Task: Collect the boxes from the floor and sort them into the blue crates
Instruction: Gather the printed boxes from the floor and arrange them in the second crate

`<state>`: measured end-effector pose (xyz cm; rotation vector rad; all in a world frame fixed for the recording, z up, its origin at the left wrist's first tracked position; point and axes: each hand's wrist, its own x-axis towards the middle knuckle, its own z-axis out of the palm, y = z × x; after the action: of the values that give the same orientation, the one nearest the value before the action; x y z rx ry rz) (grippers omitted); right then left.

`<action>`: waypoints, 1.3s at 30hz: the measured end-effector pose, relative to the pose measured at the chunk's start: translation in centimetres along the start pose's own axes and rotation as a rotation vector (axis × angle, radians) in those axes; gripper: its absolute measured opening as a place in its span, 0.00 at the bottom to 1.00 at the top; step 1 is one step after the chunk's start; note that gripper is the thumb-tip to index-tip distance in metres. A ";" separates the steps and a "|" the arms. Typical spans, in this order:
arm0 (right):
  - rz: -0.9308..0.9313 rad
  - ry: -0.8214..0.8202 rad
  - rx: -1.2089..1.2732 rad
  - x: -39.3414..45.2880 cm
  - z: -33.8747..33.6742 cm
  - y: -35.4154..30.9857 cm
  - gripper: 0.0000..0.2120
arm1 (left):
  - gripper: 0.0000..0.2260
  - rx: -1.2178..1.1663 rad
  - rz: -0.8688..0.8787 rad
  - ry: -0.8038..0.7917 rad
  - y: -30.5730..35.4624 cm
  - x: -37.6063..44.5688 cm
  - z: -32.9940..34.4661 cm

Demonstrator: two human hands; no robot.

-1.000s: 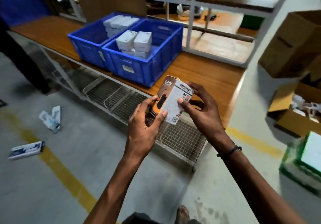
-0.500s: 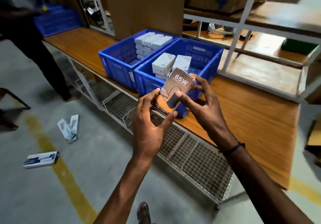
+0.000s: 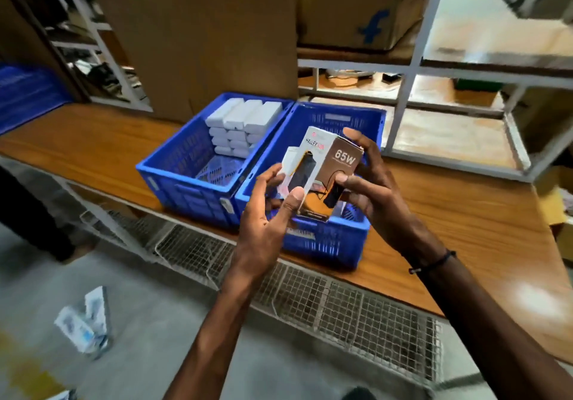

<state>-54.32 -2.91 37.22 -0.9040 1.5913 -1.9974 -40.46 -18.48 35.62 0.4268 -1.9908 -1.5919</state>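
Both hands are holding one charger box (image 3: 322,171) (white and brown, "65W" on the brown face) up in the air over the near end of the right blue crate (image 3: 325,244). Left hand (image 3: 266,219) is gripping the box's lower left edge, thumb pressing on the front face. Right hand (image 3: 376,191) is pinching the brown side, fingers curling round the top corner and thumb lying on the printed face. Box is tilting, top leaning away. Right crate is sitting on the wooden worktop (image 3: 465,229), touching the left blue crate (image 3: 192,179). Left crate is carrying stacked white boxes (image 3: 242,126) at its far end, near half showing bare floor grid. More packets (image 3: 85,325) are lying on the floor at lower left, blurred. Cardboard cartons (image 3: 210,39) are standing behind the crates.
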 end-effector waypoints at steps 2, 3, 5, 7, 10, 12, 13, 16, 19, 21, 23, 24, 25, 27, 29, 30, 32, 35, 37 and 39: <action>-0.002 0.017 -0.029 2.4 -0.6 0.3 0.31 | 0.27 -0.033 -0.011 -0.045 -0.4 2.9 0.1; -0.010 0.035 -0.048 3.6 -0.9 0.4 0.31 | 0.27 -0.031 -0.011 -0.057 -0.6 4.2 0.3; -0.043 0.087 -0.083 6.2 -1.4 0.5 0.28 | 0.28 -0.014 0.009 -0.070 -1.0 7.2 0.9; -0.080 0.122 -0.145 8.8 -2.0 0.6 0.27 | 0.26 -0.020 0.037 -0.057 -1.2 9.9 1.5; -0.131 0.146 -0.281 13.0 -3.4 0.7 0.26 | 0.25 0.016 0.067 0.006 -1.9 14.1 2.1; -0.134 0.139 -0.334 15.7 -4.5 0.9 0.26 | 0.24 0.052 0.102 0.025 -2.3 16.9 2.4; -0.114 0.127 -0.321 17.0 -5.2 1.1 0.26 | 0.24 0.060 0.118 0.033 -2.6 18.2 2.6; -0.024 0.092 -0.287 20.5 -6.4 1.2 0.25 | 0.22 0.088 0.165 0.073 -3.0 21.8 3.1; 0.046 0.101 -0.240 23.3 -7.0 1.8 0.23 | 0.23 0.123 0.168 0.075 -3.8 24.5 3.2; 0.045 0.135 -0.248 24.6 -7.2 2.5 0.22 | 0.22 0.135 0.174 0.055 -4.4 25.9 3.4; 0.020 0.166 -0.279 25.8 -7.3 3.4 0.22 | 0.21 0.136 0.157 0.027 -5.3 27.6 3.6; 0.010 0.180 -0.291 26.4 -7.4 3.9 0.23 | 0.21 0.122 0.127 0.009 -5.8 28.5 3.7; 0.007 0.197 -0.300 26.8 -7.5 4.4 0.23 | 0.21 0.100 0.096 -0.011 -6.4 29.3 3.7; 0.020 0.230 -0.319 27.4 -7.5 5.3 0.23 | 0.21 0.068 0.048 -0.050 -7.5 30.7 3.4; 0.050 0.267 -0.339 27.9 -7.5 6.1 0.23 | 0.19 0.071 0.011 -0.080 -8.7 31.9 3.0; 0.056 0.280 -0.354 28.1 -7.3 6.4 0.23 | 0.19 0.053 -0.001 -0.091 -9.2 32.3 2.7; 0.062 0.303 -0.390 28.2 -6.8 6.9 0.23 | 0.17 -0.007 -0.022 -0.127 -9.9 32.8 2.1; 0.091 0.366 -0.451 28.7 -6.1 7.8 0.24 | 0.16 -0.090 -0.125 -0.210 -11.6 33.8 1.5; 0.128 0.405 -0.498 28.9 -5.8 8.5 0.24 | 0.15 -0.167 -0.220 -0.247 -12.9 34.6 1.5; 0.150 0.423 -0.561 29.3 -5.9 9.2 0.23 | 0.12 -0.269 -0.341 -0.266 -14.0 35.0 1.8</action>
<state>-79.49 -21.19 34.08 -0.5277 2.4530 -1.7355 -70.72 -40.20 29.58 0.4884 -1.9252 -2.1970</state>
